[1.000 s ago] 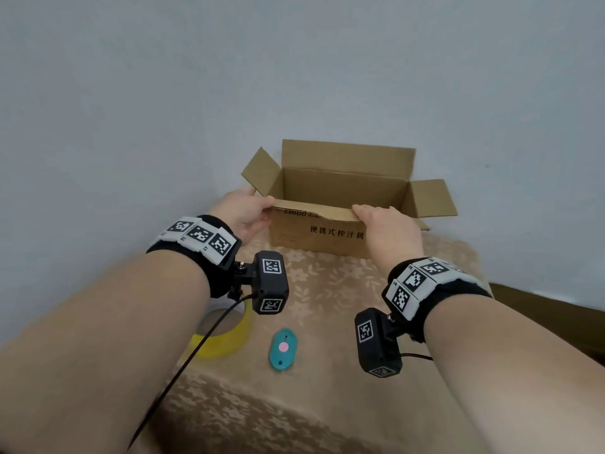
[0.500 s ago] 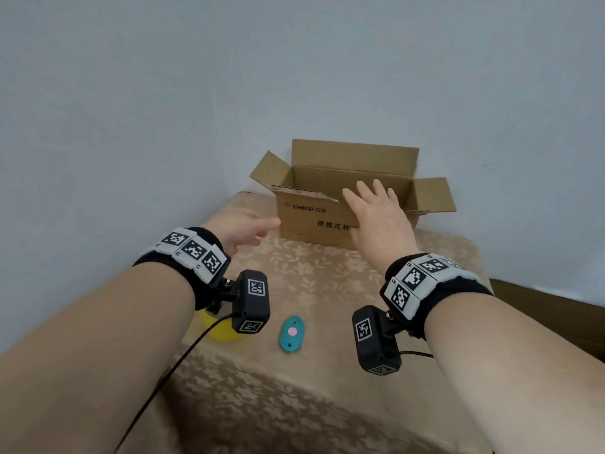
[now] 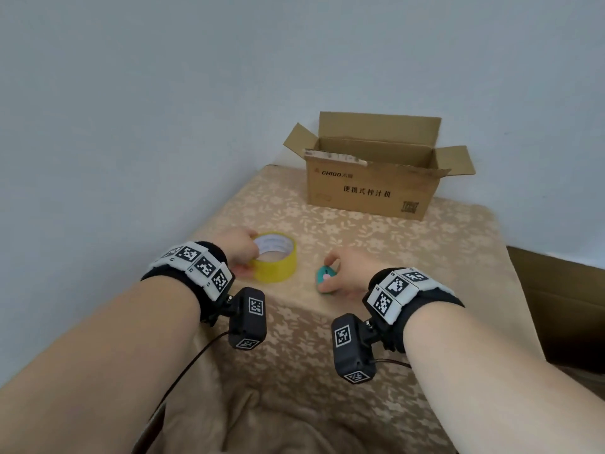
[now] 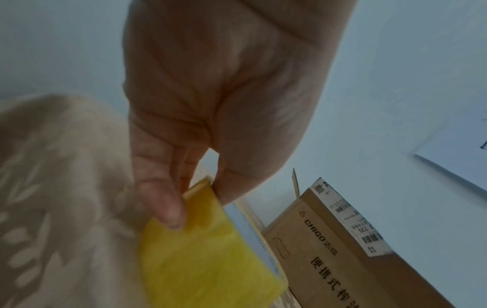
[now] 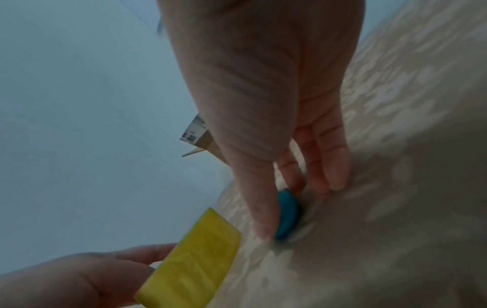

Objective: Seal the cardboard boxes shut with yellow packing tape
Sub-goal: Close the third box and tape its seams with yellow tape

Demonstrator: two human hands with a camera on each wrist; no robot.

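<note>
both our hands have left the cardboard box (image 3: 370, 188), flaps open at the table's (image 3: 458, 257) far edge. our left hand (image 3: 240, 249) pinches the yellow tape roll (image 3: 278, 260) through its core; our right hand (image 3: 347, 273) pinches the teal cutter (image 3: 325, 276). the roll looks light, stiff and slick, so the rim is best.

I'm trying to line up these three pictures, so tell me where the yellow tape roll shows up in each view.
Head: the yellow tape roll lies on the cloth left of centre, held by the left hand.
Left wrist: it fills the lower middle, pinched between thumb and fingers.
Right wrist: its side shows at bottom left, beside the teal cutter.
Shared landmark: the cardboard box, seen in all three.
</note>
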